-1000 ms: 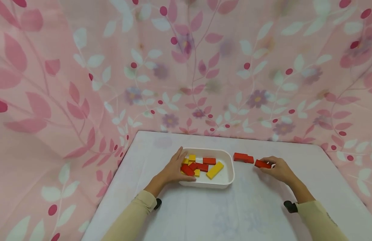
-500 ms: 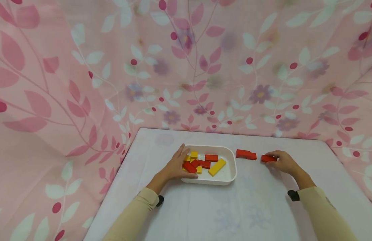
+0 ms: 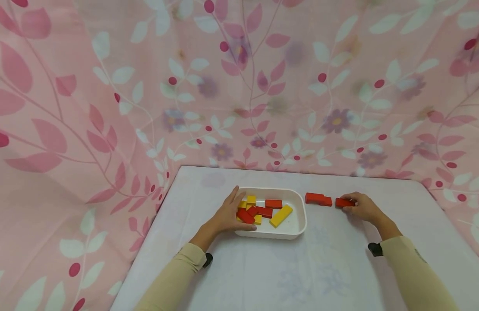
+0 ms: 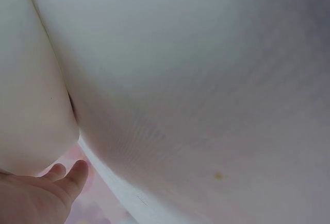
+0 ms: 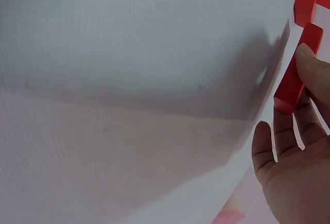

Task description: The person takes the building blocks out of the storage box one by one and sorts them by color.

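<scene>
My left hand (image 3: 225, 218) holds the left end of a white plastic box (image 3: 303, 224), thumb along the front wall and fingers toward the back corner. Inside are red and yellow wooden blocks; a yellow block (image 3: 281, 216) lies slanted at the right, and a red block (image 3: 273, 204) lies near the back wall. My right hand (image 3: 365, 211) pinches another red block (image 5: 298, 77) between thumb and fingers. Just left of it, two red blocks (image 3: 315, 198) lie end to end on the table. The right wrist view shows the pinched block's far end close to the nearest of them.
A white cloth covers the table (image 3: 263, 276), whose back edge runs right behind the box and blocks. Pink floral fabric (image 3: 239, 95) hangs behind and along the left side. Dark wrist cameras show below both sleeves.
My right hand has brought the red block down and slightly back, in line with the two red blocks. The left hand stays at the box, and the head view has shifted a little.
</scene>
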`<state>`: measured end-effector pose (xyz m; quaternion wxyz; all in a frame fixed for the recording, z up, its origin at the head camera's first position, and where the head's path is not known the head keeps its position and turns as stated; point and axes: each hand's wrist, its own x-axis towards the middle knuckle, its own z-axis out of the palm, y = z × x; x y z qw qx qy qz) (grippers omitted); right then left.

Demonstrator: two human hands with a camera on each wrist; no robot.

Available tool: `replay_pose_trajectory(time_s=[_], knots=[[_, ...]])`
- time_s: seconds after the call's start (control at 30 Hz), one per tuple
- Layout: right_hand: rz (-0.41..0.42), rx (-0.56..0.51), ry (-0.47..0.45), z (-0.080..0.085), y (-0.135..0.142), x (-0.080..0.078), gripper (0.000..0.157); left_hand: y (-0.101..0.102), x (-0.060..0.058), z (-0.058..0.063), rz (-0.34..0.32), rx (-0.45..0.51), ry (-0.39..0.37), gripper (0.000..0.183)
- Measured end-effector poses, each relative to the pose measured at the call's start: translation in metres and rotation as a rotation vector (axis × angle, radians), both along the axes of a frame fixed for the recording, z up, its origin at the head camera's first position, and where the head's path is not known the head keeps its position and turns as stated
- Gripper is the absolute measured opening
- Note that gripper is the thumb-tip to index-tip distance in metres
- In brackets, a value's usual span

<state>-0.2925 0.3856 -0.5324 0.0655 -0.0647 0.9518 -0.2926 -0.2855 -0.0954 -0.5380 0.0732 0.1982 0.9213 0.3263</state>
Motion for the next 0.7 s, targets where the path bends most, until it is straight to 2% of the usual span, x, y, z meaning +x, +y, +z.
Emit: replay_pose_trajectory(time_s=[0.37,0.7], knots=[[-0.021,-0.014,-0.020,-0.015,0.004,-0.004,0.040,0.001,-0.001,-0.005,-0.001,-0.017,0.001,0.119],[-0.008,-0.047,-0.046,-0.015,0.003,-0.016,0.039,0.002,-0.002,-0.006,0.018,-0.029,0.006,0.121]])
